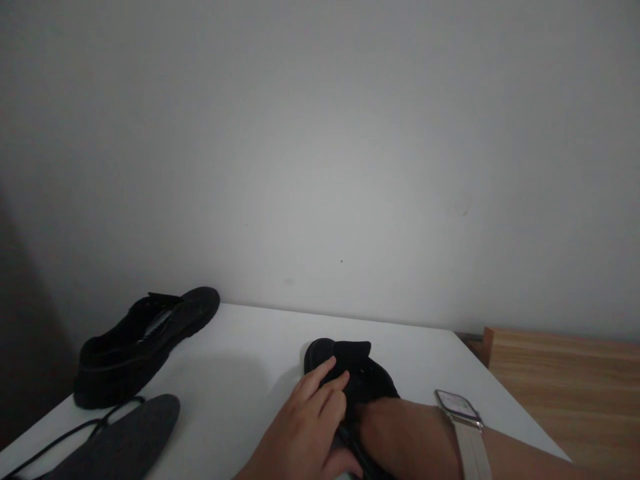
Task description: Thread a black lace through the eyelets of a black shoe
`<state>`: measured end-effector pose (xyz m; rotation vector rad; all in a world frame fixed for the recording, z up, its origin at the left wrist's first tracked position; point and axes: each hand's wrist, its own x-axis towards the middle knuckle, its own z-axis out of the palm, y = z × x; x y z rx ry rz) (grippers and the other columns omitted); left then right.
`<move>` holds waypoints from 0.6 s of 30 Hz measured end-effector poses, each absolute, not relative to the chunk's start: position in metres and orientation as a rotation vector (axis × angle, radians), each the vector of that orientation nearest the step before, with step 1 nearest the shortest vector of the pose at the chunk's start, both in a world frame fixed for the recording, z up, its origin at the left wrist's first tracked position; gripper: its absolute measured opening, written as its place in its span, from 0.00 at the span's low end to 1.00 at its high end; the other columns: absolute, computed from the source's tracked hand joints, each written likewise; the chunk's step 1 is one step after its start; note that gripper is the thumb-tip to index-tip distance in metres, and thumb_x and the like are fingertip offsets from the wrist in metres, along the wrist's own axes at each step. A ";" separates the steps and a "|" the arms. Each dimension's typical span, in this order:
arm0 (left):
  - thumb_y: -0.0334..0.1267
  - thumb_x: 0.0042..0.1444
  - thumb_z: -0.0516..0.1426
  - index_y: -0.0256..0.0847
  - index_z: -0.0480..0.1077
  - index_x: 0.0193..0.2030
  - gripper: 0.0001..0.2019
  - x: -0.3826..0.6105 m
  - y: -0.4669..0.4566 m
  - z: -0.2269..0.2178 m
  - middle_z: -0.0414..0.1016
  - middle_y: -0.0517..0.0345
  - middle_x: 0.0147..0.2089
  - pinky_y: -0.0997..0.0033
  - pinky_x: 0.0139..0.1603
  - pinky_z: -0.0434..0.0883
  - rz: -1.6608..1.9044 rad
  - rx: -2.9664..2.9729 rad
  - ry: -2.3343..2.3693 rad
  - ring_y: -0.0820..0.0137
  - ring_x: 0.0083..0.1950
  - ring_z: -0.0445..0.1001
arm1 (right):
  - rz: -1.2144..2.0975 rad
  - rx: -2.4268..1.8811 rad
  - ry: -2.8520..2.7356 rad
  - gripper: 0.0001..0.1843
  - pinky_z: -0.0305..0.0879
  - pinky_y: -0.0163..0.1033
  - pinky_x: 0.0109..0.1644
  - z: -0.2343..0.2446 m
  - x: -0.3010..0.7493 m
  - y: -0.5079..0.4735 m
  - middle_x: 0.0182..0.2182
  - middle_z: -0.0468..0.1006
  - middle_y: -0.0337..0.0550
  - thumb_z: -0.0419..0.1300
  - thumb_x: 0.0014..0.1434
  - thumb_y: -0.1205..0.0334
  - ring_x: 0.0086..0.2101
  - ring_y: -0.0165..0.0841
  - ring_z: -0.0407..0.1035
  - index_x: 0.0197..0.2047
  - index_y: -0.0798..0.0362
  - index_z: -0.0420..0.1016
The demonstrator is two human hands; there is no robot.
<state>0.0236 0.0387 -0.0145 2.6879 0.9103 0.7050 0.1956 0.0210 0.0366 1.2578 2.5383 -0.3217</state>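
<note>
1. On white table (240,373), near edge: 2 black shoes total, 1 loose insole, 1 black lace.
2. Shoe no. 1 (357,373) sits centre-right, toe pointing away toward wall, tongue standing up. Both hands on it.
3. L hand (310,427): fingers together, slightly curled, tips resting on shoe's upper beside tongue. Not clamped; lies on top.
4. R hand (395,437): mostly hidden at rear of shoe, fingers appear tucked into or around opening; can't tell if spread or closed.
5. R wrist carries 1 watch (457,405), rectangular face, pale strap. Screen lit but nothing legible.
6. Shoe no. 2 (145,343) at far left, well apart from hands, lying along table edge w/ toe toward wall. Pale strip shows inside opening; no readable print.
7. Dark grey insole (127,440) lies flat just in front of shoe no. 2, near lower left corner.
8. Black lace (75,430) trails across table beside insole, one end reaching shoe no. 2's heel.
9. No brand marks, labels or writing readable on anything.
10. Wooden surface (565,387) at right, beside table. Plain grey wall (320,147) behind.
</note>
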 end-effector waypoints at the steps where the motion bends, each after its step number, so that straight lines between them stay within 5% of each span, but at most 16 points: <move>1: 0.41 0.51 0.71 0.38 0.71 0.39 0.16 0.020 0.041 -0.015 0.71 0.37 0.65 0.42 0.68 0.66 0.694 2.690 0.869 0.45 0.73 0.58 | -0.341 1.249 2.521 0.13 0.77 0.48 0.34 0.044 0.193 0.019 0.33 0.84 0.67 0.56 0.53 0.82 0.33 0.54 0.81 0.35 0.66 0.82; 5: 0.36 0.56 0.68 0.41 0.71 0.41 0.11 -0.006 0.044 -0.002 0.72 0.45 0.65 0.48 0.70 0.64 0.640 2.569 0.754 0.53 0.73 0.58 | -0.542 1.199 2.589 0.09 0.73 0.30 0.39 0.078 0.188 0.009 0.38 0.86 0.45 0.63 0.58 0.78 0.36 0.35 0.80 0.37 0.56 0.82; 7: 0.28 0.60 0.61 0.45 0.72 0.46 0.10 -0.017 0.040 0.008 0.68 0.50 0.69 0.49 0.71 0.62 0.665 2.487 0.773 0.57 0.73 0.59 | -0.615 1.352 2.816 0.09 0.70 0.29 0.43 0.085 0.194 0.007 0.38 0.84 0.38 0.62 0.61 0.76 0.38 0.30 0.77 0.36 0.52 0.79; 10: 0.21 0.59 0.50 0.50 0.69 0.53 0.22 -0.019 0.033 0.017 0.65 0.54 0.69 0.53 0.71 0.63 0.773 2.413 0.798 0.63 0.71 0.63 | -0.457 1.804 3.122 0.08 0.68 0.41 0.48 0.074 0.210 0.009 0.42 0.78 0.43 0.55 0.65 0.73 0.42 0.36 0.72 0.44 0.52 0.72; 13: 0.26 0.61 0.49 0.50 0.59 0.62 0.24 -0.007 0.029 0.013 0.65 0.50 0.66 0.56 0.68 0.66 0.941 2.328 0.830 0.64 0.67 0.66 | -0.496 2.041 3.140 0.23 0.65 0.52 0.54 0.050 0.223 0.012 0.54 0.67 0.53 0.57 0.62 0.71 0.50 0.42 0.66 0.59 0.54 0.60; 16: 0.31 0.60 0.54 0.48 0.47 0.69 0.32 0.003 0.029 0.004 0.64 0.47 0.67 0.55 0.68 0.67 0.940 2.296 0.881 0.62 0.67 0.66 | -0.893 2.018 3.060 0.26 0.67 0.49 0.50 0.031 0.227 0.012 0.50 0.66 0.50 0.54 0.55 0.77 0.45 0.40 0.66 0.57 0.53 0.61; 18: 0.29 0.59 0.54 0.48 0.49 0.68 0.32 0.006 0.030 0.001 0.67 0.49 0.65 0.57 0.67 0.68 0.923 2.319 0.891 0.63 0.66 0.67 | -1.024 1.974 3.108 0.24 0.67 0.46 0.46 0.025 0.224 0.011 0.45 0.67 0.46 0.51 0.52 0.81 0.41 0.38 0.66 0.50 0.52 0.65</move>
